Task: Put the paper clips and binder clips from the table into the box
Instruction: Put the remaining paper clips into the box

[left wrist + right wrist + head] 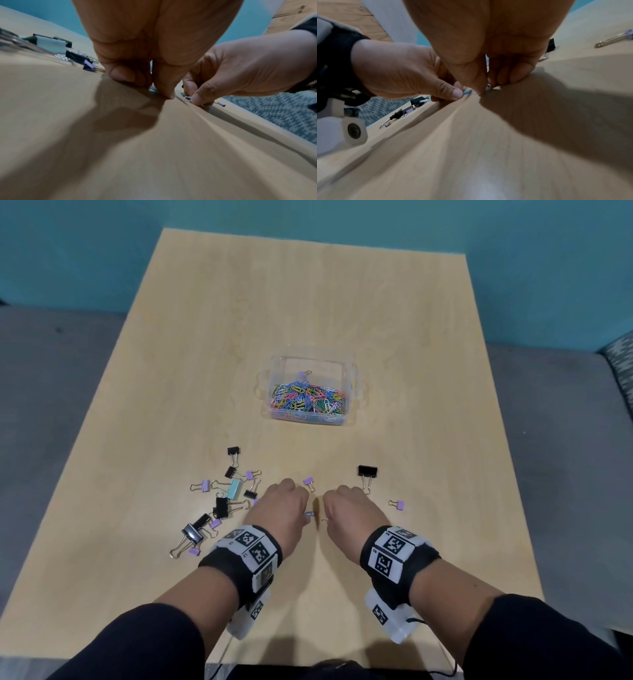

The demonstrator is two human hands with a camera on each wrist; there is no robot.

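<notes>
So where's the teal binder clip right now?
In the head view the teal clip lies on the table, in the clip cluster left of the left hand, between a purple clip and a black one.

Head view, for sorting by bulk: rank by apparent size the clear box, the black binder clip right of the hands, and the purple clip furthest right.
1. Clear box, largest by far.
2. Black binder clip.
3. Purple clip, smallest.
The box lies farther from the camera, yet looks biggest.

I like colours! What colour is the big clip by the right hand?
Black, seen best in the head view.
</notes>
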